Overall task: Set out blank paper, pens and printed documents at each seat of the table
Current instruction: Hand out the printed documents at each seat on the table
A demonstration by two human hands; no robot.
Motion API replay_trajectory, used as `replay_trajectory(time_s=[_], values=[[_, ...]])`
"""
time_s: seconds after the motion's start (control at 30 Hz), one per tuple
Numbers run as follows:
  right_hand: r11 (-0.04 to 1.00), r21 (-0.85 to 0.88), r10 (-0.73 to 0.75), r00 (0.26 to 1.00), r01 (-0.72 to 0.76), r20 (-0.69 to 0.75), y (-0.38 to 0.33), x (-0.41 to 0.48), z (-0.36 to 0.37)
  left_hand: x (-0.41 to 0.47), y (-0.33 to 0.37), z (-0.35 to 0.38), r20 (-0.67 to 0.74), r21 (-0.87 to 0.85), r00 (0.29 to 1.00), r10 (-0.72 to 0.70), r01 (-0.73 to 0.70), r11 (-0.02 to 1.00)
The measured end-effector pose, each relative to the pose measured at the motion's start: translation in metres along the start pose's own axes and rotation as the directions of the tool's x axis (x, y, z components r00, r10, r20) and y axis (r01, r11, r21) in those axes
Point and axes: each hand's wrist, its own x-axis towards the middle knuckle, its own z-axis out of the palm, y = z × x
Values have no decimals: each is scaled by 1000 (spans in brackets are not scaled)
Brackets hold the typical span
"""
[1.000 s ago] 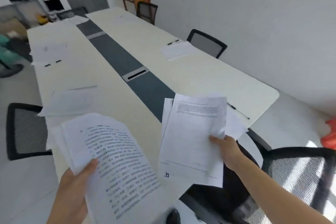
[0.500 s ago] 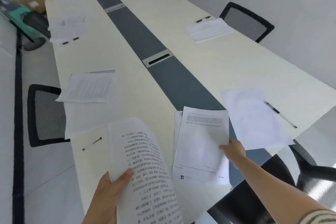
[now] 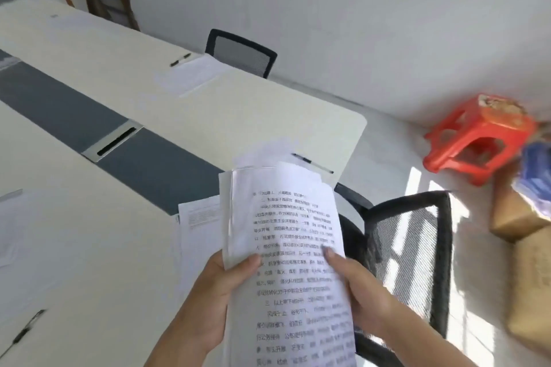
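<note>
A stack of printed documents (image 3: pixel 293 247) stands upright in front of me, held by my left hand (image 3: pixel 220 295) at its left edge. My right hand (image 3: pixel 354 283) grips its right edge, thumb on the top page. Behind the stack, a printed sheet (image 3: pixel 198 217) lies flat on the cream conference table (image 3: pixel 268 116). Blank paper (image 3: pixel 262 155) peeks above the stack, with a pen (image 3: pixel 311 162) beside it near the table's corner. Further back lies another paper set (image 3: pixel 193 74) with a pen (image 3: pixel 180 59).
A black mesh chair (image 3: pixel 411 250) stands at the near corner, another chair (image 3: pixel 241 52) by the wall, a third (image 3: pixel 110 4) further back. A red stool (image 3: pixel 480 137) and cardboard boxes (image 3: pixel 524 277) stand at the right. A pen (image 3: pixel 28 326) lies bottom left.
My right hand has let go of the single printed sheet, which now lies on the table, and has come onto the stack in my left hand. The view has swung right.
</note>
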Motion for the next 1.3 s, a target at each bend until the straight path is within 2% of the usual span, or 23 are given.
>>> replay_trajectory(time_s=[0.1,0.2,0.37,0.53,0.77,0.87,1.1,1.2,1.3], values=[[980,80,-161,966,181,-204,3,-42,-49,7,-12,57,45,137,999,1,-7,990],[933,54,-316,884,355,-346,9,-83,-108,14,-35,112,22,160,998,-55,51,986],[867,44,-405,754,496,-518,23,-150,-220,24,-94,224,66,198,990,-127,112,974],[806,108,-353,620,581,-701,36,-201,-315,33,-145,325,144,283,966,-215,168,944],[750,158,-296,538,643,-789,13,-215,-397,70,-167,408,111,264,980,-163,129,956],[752,179,-280,553,635,-784,-13,-198,-421,98,-159,427,165,252,975,-148,103,962],[834,206,-255,689,512,-679,-104,-164,-497,206,-142,473,221,245,974,-55,-1,970],[863,108,-303,678,493,-670,-156,-150,-522,253,-117,501,253,234,967,9,-70,970],[828,65,-374,634,558,-677,-195,-127,-539,291,-96,521,263,213,965,15,-73,974]])
